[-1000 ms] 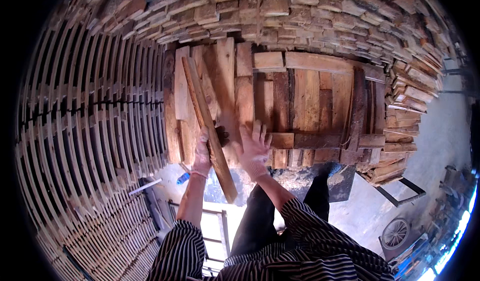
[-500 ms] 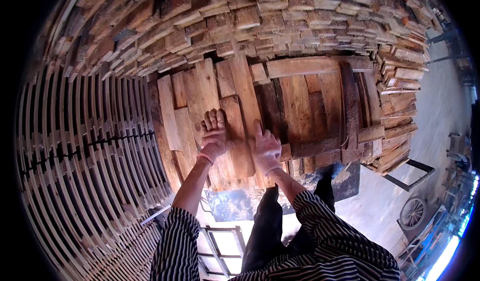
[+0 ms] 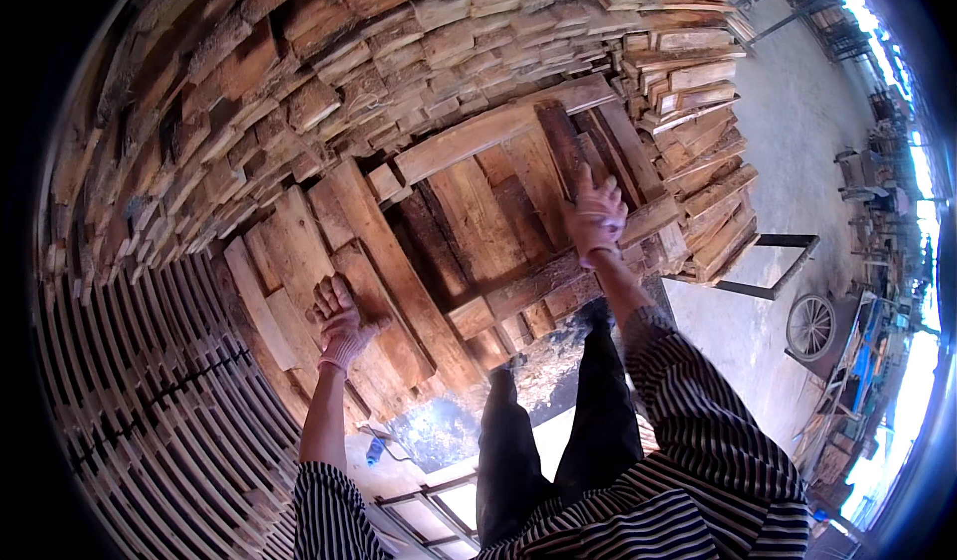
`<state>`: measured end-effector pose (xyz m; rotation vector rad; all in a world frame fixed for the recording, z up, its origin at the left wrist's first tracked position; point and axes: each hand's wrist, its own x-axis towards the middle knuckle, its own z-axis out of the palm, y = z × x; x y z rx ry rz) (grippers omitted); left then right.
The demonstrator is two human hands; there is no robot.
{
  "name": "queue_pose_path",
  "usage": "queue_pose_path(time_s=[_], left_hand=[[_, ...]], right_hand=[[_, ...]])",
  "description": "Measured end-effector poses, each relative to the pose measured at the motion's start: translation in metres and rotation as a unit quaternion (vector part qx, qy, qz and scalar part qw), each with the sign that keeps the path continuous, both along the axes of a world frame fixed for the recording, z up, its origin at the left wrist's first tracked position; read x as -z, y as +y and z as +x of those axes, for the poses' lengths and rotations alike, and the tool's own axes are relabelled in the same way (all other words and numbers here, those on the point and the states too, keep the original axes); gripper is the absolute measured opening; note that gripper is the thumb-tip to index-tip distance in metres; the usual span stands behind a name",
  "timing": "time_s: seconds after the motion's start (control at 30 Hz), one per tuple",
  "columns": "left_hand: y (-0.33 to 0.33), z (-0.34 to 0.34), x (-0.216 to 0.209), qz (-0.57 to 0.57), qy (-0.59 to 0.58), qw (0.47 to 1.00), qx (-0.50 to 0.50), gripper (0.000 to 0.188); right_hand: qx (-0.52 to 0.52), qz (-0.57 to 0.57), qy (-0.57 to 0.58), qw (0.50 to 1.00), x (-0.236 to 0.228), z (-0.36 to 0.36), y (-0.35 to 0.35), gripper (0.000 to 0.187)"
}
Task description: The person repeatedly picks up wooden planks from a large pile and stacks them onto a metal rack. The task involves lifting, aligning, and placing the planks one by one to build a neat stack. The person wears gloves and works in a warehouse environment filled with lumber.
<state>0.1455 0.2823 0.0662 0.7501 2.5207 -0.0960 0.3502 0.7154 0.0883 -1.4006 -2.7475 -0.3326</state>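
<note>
Both my hands wear pale pinkish work gloves. My left hand [image 3: 337, 321] is open, fingers spread, over the light wooden boards [image 3: 299, 231] laid side by side at the left of the stack. A long loose plank [image 3: 399, 261] lies slantwise to its right. My right hand [image 3: 598, 216] is over the lower end of a dark wooden board [image 3: 563, 146], its fingers bent around the board's edges. That dark board lies across two lengthwise planks, an upper plank [image 3: 474, 141] and a lower plank [image 3: 533, 291]. The palm hides the board's near end.
A high wall of stacked boards [image 3: 419, 32] rises along the far side. Slatted wood strips [image 3: 140, 381] fill the left. More boards [image 3: 703, 161] are piled at the right end, by a dark metal frame [image 3: 763, 286]. A spoked wheel [image 3: 810, 326] lies on the floor at right.
My view has turned, shifting the stack leftward and tilting it. My right hand has moved right, from the long loose plank to the dark board. My left hand stays over the light boards.
</note>
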Motion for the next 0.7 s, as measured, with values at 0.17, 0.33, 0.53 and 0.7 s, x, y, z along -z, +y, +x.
queue_pose_path(time_s=[0.17, 0.33, 0.53, 0.7], left_hand=[[-0.028, -0.001, -0.009, -0.054, -0.006, 0.998, -0.033, 0.151], [-0.033, -0.004, -0.012, -0.047, -0.008, 0.999, -0.023, 0.148], [0.0, -0.019, 0.0, -0.026, -0.041, 0.999, 0.014, 0.156], [-0.042, -0.002, 0.065, -0.018, 0.199, 0.97, 0.141, 0.116]], right_hand=[[-0.035, -0.212, -0.009, 0.977, -0.036, -0.013, -0.026, 0.086], [-0.099, -0.334, 0.049, 0.936, -0.033, -0.054, -0.138, 0.089], [-0.122, -0.407, 0.082, 0.902, 0.006, -0.178, -0.243, 0.077], [-0.081, -0.485, 0.184, 0.851, 0.007, -0.175, -0.269, 0.081]])
